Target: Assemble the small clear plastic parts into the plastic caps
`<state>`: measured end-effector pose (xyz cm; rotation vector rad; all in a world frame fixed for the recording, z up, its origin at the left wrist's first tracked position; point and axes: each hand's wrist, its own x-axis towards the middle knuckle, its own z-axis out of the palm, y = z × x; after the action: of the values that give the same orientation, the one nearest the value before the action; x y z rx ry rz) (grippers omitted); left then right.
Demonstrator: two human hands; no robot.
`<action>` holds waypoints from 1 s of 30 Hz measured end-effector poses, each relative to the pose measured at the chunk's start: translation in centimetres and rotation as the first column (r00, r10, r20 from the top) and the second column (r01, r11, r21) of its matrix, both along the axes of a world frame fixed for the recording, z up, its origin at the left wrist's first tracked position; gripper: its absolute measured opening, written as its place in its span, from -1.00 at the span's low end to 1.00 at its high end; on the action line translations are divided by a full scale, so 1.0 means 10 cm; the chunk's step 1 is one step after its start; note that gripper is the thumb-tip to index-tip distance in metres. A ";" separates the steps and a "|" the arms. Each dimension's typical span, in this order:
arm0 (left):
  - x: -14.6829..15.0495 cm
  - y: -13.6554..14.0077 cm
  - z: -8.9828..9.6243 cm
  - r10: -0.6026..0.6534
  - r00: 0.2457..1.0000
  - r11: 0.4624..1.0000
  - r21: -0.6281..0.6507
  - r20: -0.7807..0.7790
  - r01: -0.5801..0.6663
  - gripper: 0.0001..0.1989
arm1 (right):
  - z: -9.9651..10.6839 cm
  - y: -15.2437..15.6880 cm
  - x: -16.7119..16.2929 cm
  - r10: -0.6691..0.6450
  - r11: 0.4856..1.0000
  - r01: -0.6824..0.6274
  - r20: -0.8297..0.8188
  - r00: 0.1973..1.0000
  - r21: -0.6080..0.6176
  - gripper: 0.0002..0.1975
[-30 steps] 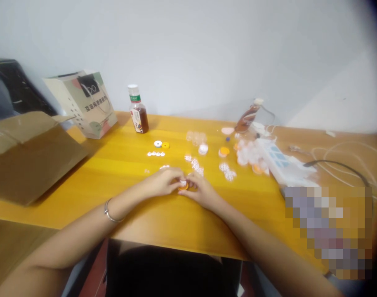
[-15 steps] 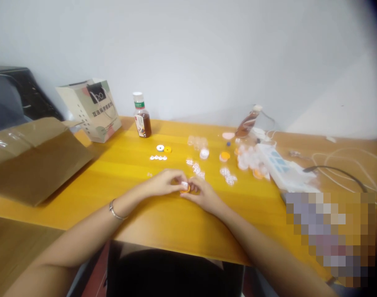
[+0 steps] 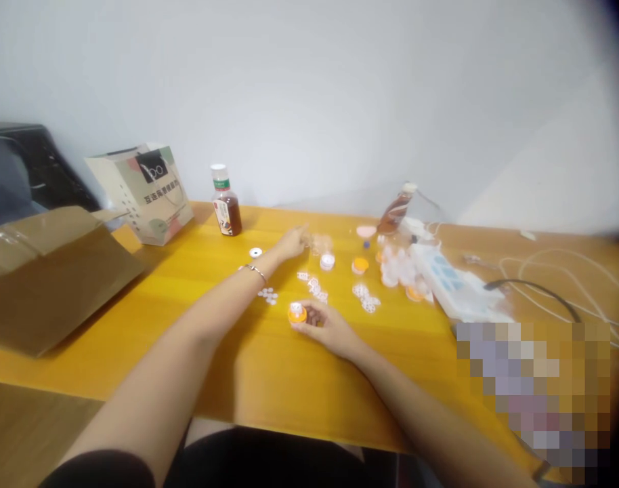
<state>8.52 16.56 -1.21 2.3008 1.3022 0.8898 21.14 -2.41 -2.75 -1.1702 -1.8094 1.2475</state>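
My right hand has its fingers closed round the edge of a small round orange base with a little white figure on it, low over the table. My left hand is stretched forward to a group of small clear plastic covers. Its fingertips are blurred, so their grip does not show. A white round piece lies just beyond. Printed white pieces lie between my hands, and small pale discs lie by my left forearm.
A bottle of dark liquid and a paper bag stand at the back left, near a cardboard box. On the right are an orange round piece, patterned white pieces, a heap of clear covers, a tilted bottle and a power strip.
My left hand has let go of the orange piece and moved forward to the clear covers. My right hand keeps hold of the piece. The view has shifted slightly.
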 end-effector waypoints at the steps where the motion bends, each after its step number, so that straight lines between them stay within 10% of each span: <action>1: 0.03 0.04 -0.03 0.018 1.000 1.000 -0.007 0.012 -0.018 -0.65 | 0.00 0.00 0.00 -0.002 1.000 0.002 -0.007 1.000 -0.002 -0.66; 9: -0.05 -0.03 -0.02 0.135 0.970 0.991 -0.039 0.203 -0.130 -0.78 | -0.05 0.03 0.00 -0.031 0.997 0.020 -0.160 0.987 -0.074 -0.64; 18: -0.49 -1.31 0.18 -0.066 0.794 0.982 -0.100 0.605 0.158 -0.73 | 0.01 0.03 -0.04 -0.179 0.972 0.110 -0.351 0.919 -0.207 -0.67; 30: -0.49 -1.71 0.05 -0.170 0.872 0.955 -0.141 0.460 0.260 -0.72 | 0.00 -0.01 -0.05 -0.085 0.975 0.006 -0.348 0.934 -0.221 -0.66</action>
<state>3.63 -0.53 -0.70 1.8914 0.8720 1.0719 20.64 -2.51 -2.71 -1.0125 -1.3985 1.5478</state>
